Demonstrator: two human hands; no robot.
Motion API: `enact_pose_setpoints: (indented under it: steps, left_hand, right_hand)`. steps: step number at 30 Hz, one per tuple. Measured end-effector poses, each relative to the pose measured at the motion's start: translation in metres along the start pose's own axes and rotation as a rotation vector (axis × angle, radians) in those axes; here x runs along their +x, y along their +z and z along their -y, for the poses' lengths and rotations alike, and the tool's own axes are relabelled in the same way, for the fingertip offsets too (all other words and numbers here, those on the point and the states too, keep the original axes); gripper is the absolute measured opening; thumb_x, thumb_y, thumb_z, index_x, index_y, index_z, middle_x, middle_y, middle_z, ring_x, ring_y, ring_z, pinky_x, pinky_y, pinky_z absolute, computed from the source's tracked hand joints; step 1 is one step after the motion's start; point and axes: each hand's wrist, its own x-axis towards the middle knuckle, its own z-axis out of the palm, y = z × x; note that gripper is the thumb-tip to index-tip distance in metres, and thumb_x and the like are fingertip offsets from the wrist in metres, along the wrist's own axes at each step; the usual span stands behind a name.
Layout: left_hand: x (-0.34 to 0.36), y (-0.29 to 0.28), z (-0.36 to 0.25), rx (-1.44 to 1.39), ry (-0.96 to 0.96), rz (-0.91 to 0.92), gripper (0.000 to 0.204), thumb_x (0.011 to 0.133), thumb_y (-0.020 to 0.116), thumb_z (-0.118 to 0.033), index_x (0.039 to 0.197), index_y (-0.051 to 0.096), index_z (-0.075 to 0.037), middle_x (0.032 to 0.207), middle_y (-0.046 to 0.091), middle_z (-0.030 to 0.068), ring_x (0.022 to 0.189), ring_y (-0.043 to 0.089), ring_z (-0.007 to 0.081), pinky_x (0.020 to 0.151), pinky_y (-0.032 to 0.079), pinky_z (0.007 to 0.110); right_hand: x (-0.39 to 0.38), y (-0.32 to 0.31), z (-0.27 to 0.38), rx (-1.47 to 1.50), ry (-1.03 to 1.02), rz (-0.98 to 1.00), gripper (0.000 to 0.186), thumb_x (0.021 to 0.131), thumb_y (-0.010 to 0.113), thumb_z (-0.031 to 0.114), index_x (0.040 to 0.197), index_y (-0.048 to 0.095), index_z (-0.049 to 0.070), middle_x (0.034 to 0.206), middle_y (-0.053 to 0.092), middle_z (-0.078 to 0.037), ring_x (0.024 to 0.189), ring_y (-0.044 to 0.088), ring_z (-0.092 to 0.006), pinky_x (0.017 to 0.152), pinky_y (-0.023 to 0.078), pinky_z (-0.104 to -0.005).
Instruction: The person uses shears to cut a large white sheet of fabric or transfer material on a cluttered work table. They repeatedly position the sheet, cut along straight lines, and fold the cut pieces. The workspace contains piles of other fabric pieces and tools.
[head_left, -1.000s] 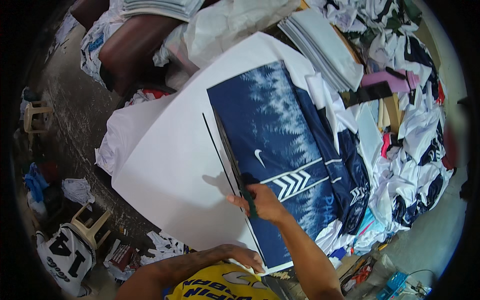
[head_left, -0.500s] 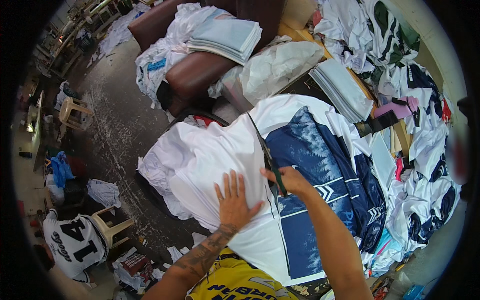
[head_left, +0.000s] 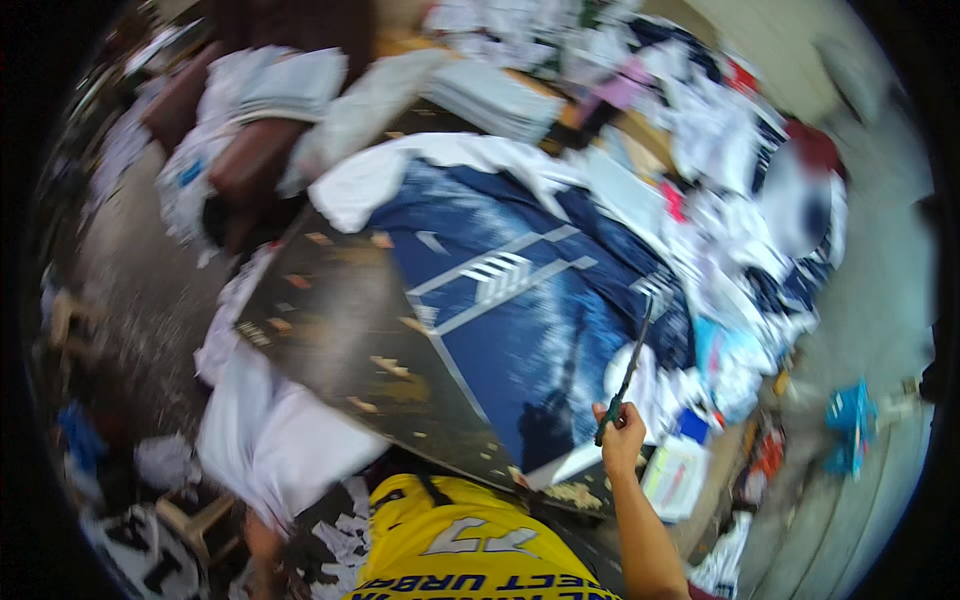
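Note:
My right hand point(head_left: 626, 440) is closed round the dark green handles of long scissors point(head_left: 630, 370), whose blades point away from me and look closed together. Beneath and left of them lies navy patterned fabric point(head_left: 550, 340) with white stripes and chevrons, spread on a dark table. At the lower left, my left hand point(head_left: 264, 540) is smeared by motion at the lower end of a white fabric piece point(head_left: 290, 440). The piece hangs off the table's left side and seems gripped there, though the fingers are hidden. More white fabric point(head_left: 370, 180) edges the navy piece's far side.
The dark tabletop point(head_left: 330, 330) carries small scraps. Folded pale cloth stacks point(head_left: 495, 100) and a brown leather seat point(head_left: 255, 160) stand beyond it. Heaped garments point(head_left: 720, 150) line the right. A plastic stool point(head_left: 200, 525) and a person in a white jersey point(head_left: 150, 550) are at lower left.
The white fabric has come off the table to the left with my left hand, baring the tabletop. My right hand has moved the scissors right, off the fabric's edge. The view has shifted right.

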Motion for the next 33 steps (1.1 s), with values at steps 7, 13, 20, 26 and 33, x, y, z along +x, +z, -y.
enact_pose_setpoints:
  steps: [7, 13, 20, 26, 33]
  left_hand:
    - [-0.201, 0.040, -0.065, 0.093, 0.396, 0.350, 0.038, 0.110, 0.051, -0.025, 0.135, 0.056, 0.003, 0.123, 0.065, 0.0211, 0.108, 0.067, 0.0365, 0.097, 0.054, 0.048]
    - [-0.285, -0.026, 0.006, 0.370, 0.453, 0.751, 0.030, 0.105, 0.058, -0.020, 0.126, 0.062, 0.002, 0.115, 0.067, 0.0232, 0.103, 0.067, 0.0408, 0.092, 0.054, 0.050]
    - [-0.156, 0.018, -0.171, -0.088, 0.858, 0.583, 0.028, 0.102, 0.066, -0.013, 0.123, 0.064, 0.005, 0.111, 0.070, 0.0256, 0.102, 0.068, 0.0443, 0.091, 0.053, 0.051]
    - [-0.201, 0.065, -0.377, -1.153, -0.262, 1.318, 0.047, 0.111, 0.061, -0.030, 0.151, 0.058, -0.004, 0.127, 0.072, 0.0147, 0.115, 0.069, 0.0289, 0.103, 0.056, 0.046]
    - [-0.256, 0.003, -0.473, -0.695, -0.249, 2.025, 0.045, 0.113, 0.052, -0.033, 0.144, 0.062, -0.003, 0.136, 0.071, 0.0142, 0.127, 0.069, 0.0269, 0.110, 0.058, 0.046]
  right_hand:
    - [-0.065, -0.162, -0.216, -0.598, 0.273, -0.272, 0.042, 0.093, 0.078, 0.022, 0.123, 0.062, -0.003, 0.117, 0.070, -0.029, 0.109, 0.067, -0.0490, 0.096, 0.052, -0.0544]
    - [-0.048, -0.150, -0.247, -0.445, -0.011, -0.438, 0.054, 0.088, 0.083, 0.020, 0.131, 0.061, -0.004, 0.130, 0.066, -0.024, 0.119, 0.064, -0.0438, 0.101, 0.052, -0.0505]
    - [0.104, -0.030, -0.073, -0.192, 0.173, -0.148, 0.119, 0.078, 0.096, 0.043, 0.164, 0.031, -0.007, 0.153, 0.053, -0.031, 0.133, 0.061, -0.0415, 0.110, 0.051, -0.0479]
    - [-0.023, 0.018, -0.009, 0.262, -0.606, 1.086, 0.039, 0.089, 0.077, 0.015, 0.125, 0.069, 0.002, 0.113, 0.073, -0.024, 0.102, 0.070, -0.0368, 0.092, 0.055, -0.0464]
    - [-0.009, 0.006, 0.037, 0.034, -0.475, 0.965, 0.103, 0.072, 0.097, 0.036, 0.159, 0.051, 0.007, 0.157, 0.054, -0.029, 0.144, 0.055, -0.0408, 0.123, 0.040, -0.0494]
